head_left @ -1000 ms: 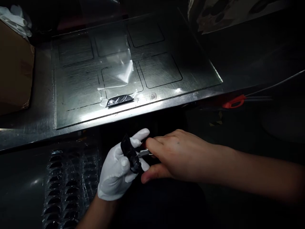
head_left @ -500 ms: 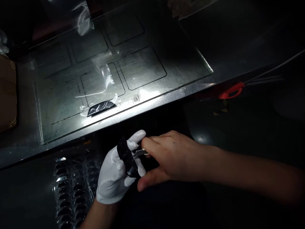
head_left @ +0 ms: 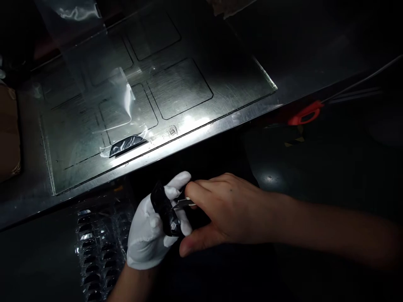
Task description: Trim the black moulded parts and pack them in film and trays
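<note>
My left hand (head_left: 146, 235), in a white glove, is closed around a glossy black curved part (head_left: 166, 212) below the bench edge. My bare right hand (head_left: 217, 209) grips a small knife (head_left: 183, 203), with its blade tip at the side of the black part. Most of the knife's handle is hidden in the right hand. On the bench above, a similar black piece under clear film (head_left: 127, 144) lies near the front edge of the glass sheet (head_left: 226, 102).
Clear plastic trays (head_left: 94, 251) of several black pieces stand at the lower left. A cardboard box (head_left: 9, 132) is at the far left. A red handle (head_left: 307, 114) with a cable sits right of the bench edge. Clear film (head_left: 127, 98) lies on the glass.
The view has shifted slightly, so the bench and its items sit a little further left. Both hands keep nearly the same pose, with the blade still at the black part.
</note>
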`<state>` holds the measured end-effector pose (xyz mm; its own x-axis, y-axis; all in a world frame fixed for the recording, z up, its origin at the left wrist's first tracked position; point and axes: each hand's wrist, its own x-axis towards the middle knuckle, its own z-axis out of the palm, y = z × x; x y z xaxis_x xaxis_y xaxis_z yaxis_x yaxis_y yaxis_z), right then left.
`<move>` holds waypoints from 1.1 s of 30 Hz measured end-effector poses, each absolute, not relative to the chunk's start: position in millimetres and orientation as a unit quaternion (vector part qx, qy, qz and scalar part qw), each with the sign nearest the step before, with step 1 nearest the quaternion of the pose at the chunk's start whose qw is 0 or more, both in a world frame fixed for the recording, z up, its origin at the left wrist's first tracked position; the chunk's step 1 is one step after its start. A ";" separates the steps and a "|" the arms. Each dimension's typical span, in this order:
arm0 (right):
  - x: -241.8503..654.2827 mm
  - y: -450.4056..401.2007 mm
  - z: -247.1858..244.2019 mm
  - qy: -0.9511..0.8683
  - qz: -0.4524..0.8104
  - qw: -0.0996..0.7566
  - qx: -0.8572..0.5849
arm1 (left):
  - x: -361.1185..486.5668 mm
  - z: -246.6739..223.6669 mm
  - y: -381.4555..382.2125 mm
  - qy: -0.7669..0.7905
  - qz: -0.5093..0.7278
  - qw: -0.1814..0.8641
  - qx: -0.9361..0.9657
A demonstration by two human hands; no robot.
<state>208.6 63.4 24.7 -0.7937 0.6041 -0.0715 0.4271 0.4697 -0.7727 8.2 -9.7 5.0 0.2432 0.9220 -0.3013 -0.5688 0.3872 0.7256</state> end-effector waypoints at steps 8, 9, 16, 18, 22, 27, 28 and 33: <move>205.2 63.3 30.5 -0.852 0.422 0.084 -0.299 | 7.1 8.0 -13.3 0.382 0.496 0.745 0.229; 204.2 63.1 31.8 -0.855 0.417 0.074 -0.299 | 6.9 8.2 -13.7 0.384 0.497 0.743 0.232; 198.8 61.3 34.2 -0.878 0.367 0.028 -0.305 | 4.4 7.1 -17.8 0.393 0.504 0.734 0.228; 198.2 61.0 34.1 -0.881 0.360 0.026 -0.305 | 3.1 6.7 -19.1 0.394 0.503 0.737 0.221; 198.4 61.4 33.9 -0.877 0.370 0.013 -0.305 | 1.1 5.3 -21.6 0.401 0.501 0.737 0.213; 200.1 61.9 31.0 -0.873 0.379 0.003 -0.306 | 3.5 3.2 -21.8 0.384 0.499 0.746 0.216; 200.1 61.6 29.9 -0.873 0.380 0.002 -0.305 | 4.4 2.7 -21.6 0.381 0.501 0.745 0.219; 201.5 58.4 23.7 -0.875 0.390 0.010 -0.286 | 7.1 -0.6 -21.6 0.384 0.503 0.743 0.217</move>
<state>201.5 58.4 23.7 -0.8364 0.5083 -0.2052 0.4926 0.5328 -0.6881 7.1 -21.6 -0.6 0.1978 0.9147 -0.3524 -0.5808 0.3990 0.7096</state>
